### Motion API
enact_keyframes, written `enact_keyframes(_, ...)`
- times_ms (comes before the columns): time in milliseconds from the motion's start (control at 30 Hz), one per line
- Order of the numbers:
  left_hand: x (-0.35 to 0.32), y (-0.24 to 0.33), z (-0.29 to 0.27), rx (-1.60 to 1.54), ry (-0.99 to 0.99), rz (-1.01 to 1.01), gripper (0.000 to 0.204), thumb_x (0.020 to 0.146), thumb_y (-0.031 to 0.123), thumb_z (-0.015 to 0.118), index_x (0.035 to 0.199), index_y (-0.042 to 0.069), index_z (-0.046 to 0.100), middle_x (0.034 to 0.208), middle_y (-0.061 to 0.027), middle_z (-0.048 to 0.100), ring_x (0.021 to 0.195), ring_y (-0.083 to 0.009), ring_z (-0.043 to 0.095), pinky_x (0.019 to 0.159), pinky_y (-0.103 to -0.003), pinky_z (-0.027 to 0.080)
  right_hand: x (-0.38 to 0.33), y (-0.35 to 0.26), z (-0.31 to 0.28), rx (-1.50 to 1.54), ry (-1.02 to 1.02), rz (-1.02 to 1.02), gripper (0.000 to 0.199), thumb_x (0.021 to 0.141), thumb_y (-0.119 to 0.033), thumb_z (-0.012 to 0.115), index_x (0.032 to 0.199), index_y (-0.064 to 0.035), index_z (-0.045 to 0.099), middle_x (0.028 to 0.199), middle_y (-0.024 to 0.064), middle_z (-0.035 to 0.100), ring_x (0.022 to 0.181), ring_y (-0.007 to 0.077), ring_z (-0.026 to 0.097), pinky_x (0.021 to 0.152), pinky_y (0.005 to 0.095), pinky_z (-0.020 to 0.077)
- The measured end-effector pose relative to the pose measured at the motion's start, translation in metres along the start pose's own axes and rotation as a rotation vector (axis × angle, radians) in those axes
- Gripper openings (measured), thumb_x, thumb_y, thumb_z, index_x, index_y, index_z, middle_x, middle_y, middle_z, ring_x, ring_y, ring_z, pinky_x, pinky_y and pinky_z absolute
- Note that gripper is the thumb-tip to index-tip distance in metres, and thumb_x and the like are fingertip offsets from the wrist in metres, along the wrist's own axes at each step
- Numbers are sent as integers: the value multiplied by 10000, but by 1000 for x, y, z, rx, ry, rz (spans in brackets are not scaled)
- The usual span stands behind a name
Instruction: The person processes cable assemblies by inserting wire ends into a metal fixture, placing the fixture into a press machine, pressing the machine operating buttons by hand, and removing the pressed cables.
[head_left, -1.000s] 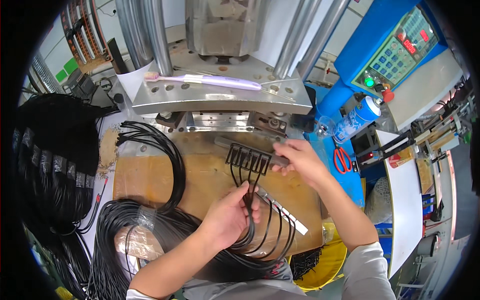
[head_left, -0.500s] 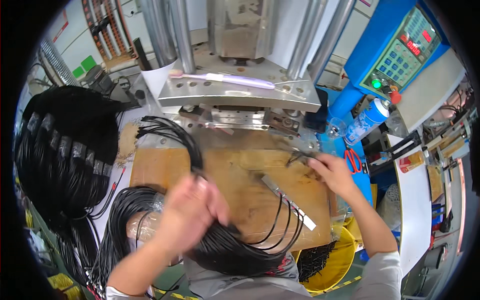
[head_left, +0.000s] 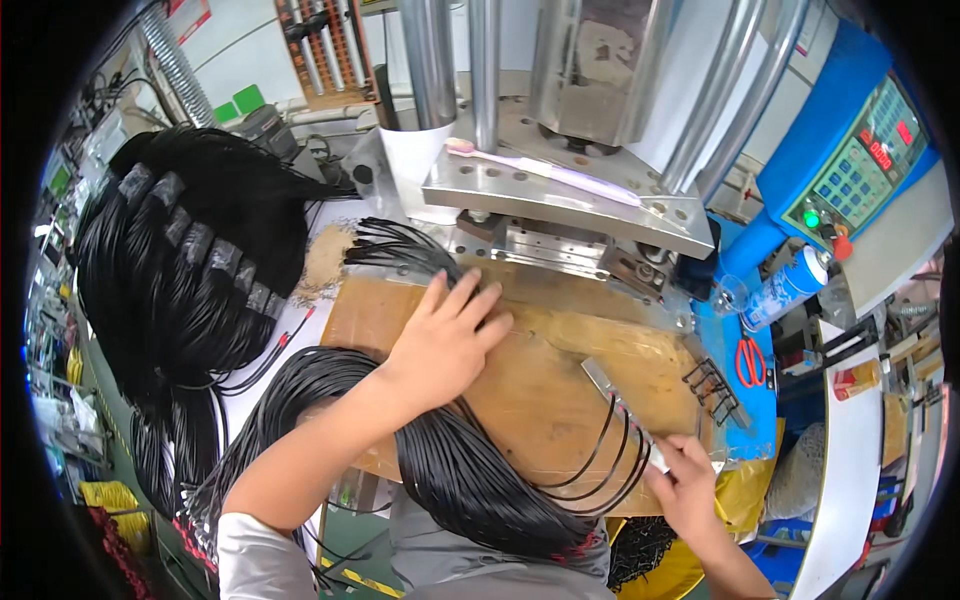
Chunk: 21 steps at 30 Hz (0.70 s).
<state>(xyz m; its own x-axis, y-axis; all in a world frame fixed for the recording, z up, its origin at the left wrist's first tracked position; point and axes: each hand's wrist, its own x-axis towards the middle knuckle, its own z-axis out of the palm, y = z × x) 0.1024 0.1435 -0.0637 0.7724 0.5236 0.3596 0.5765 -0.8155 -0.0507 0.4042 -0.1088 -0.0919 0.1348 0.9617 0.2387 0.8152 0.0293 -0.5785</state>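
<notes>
laying left hand [head_left: 448, 338] on unseated black cables [head_left: 410, 247], unclear if gripping; pinching metal strip [head_left: 603, 382], apparently part-filled, with right hand [head_left: 690, 490].

Left hand [head_left: 445, 345]: we see it palm down, fingers spread over black cables [head_left: 412, 247].
Right hand [head_left: 686, 485]: we see its fingers at the near end of the metal strip [head_left: 618, 404]; grip unclear.
Toothbrush [head_left: 560, 175]: we find it lying on the metal plate [head_left: 560, 207].
Scissors [head_left: 741, 364]: we find them on the blue surface [head_left: 718, 335].
</notes>
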Motion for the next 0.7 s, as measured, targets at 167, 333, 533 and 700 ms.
enact_keyframes(167, 24, -5, 19, 274, 54, -268, 440, 865, 176, 658, 1284, 55, 600, 1375, -222, 553, 1336, -418, 478, 1095, -584, 390, 58, -16, 15, 763, 65, 589, 266, 1022, -123, 626, 1211, 54, 685, 937, 31, 695, 744, 102, 601, 670, 249, 478)
enact_keyframes(333, 54, 90, -3, -484, 201, -183, 584, 956, 452, 649, 1305, -13, 588, 1365, -246, 557, 1302, -444, 500, 1094, -532, 408, 130, 8, 39, 1065, 64, 581, 248, 1023, -163, 637, 1173, 23, 702, 964, 31, 697, 777, 94, 597, 697, 242, 483)
enact_keyframes(533, 38, 99, 13, -305, 85, -107, 720, 876, 445, 719, 1386, -16, 504, 1446, -238, 464, 1353, -406, 453, 1068, -558, 428, 232, 5, 56, 1130, 158, 337, 202, 993, -97, 637, 1167, -18, 702, 1151, 58, 681, 903, 131, 627, 797, 298, 526)
enact_keyframes(700, 33, 81, 32, -257, 4, -52, 659, 840, 438, 755, 1297, -7, 590, 1380, -197, 535, 1282, -361, 516, 1035, -503, 458, 313, 29, 84, 1048, 284, 251, 247, 996, -91, 600, 1229, -40, 664, 1242, 119, 654, 1018, 206, 629, 879, 363, 534)
